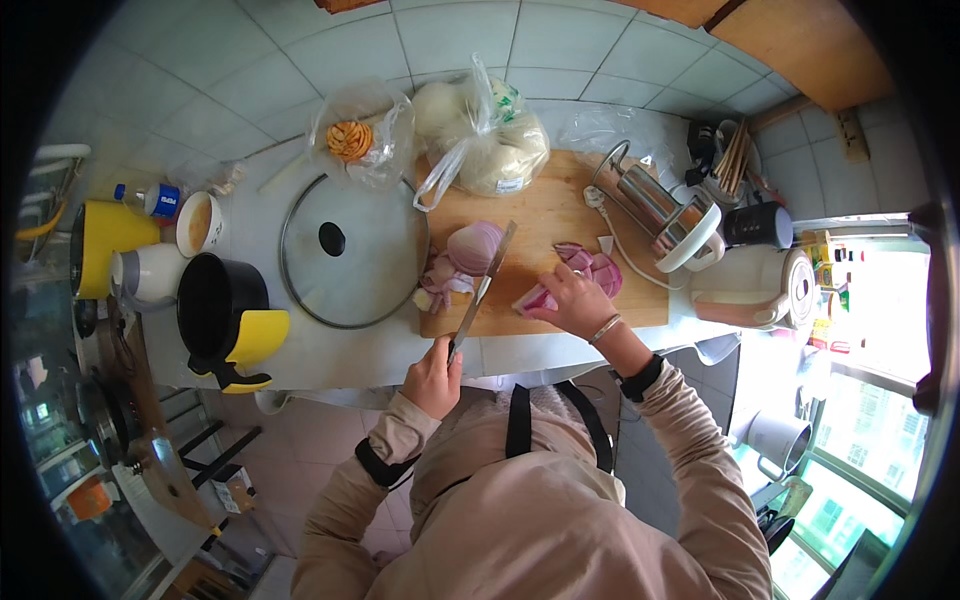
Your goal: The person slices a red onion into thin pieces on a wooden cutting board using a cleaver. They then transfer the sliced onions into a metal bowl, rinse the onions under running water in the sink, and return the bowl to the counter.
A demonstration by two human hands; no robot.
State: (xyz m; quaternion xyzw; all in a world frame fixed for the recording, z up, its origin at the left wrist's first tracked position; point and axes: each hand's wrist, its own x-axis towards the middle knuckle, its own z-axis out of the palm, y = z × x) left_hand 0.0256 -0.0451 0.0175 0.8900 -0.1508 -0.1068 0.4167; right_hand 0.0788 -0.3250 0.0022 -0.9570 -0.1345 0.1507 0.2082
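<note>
My left hand grips the black handle of a kitchen knife. Its blade points up and away from me, over the wooden cutting board, beside a peeled red onion piece. Loose onion skins and trimmings lie left of the blade. On the right half of the board, my right hand has its thumb and fingers around a cut piece of red onion. More purple onion pieces lie just beyond that hand, partly covered by its fingers.
Left of the board lies a glass pot lid, then a black pot with a yellow handle guard. Tied plastic bags rest at the back. A steel-and-white appliance with a plugged cord lies over the board's right side, near a cream kettle.
</note>
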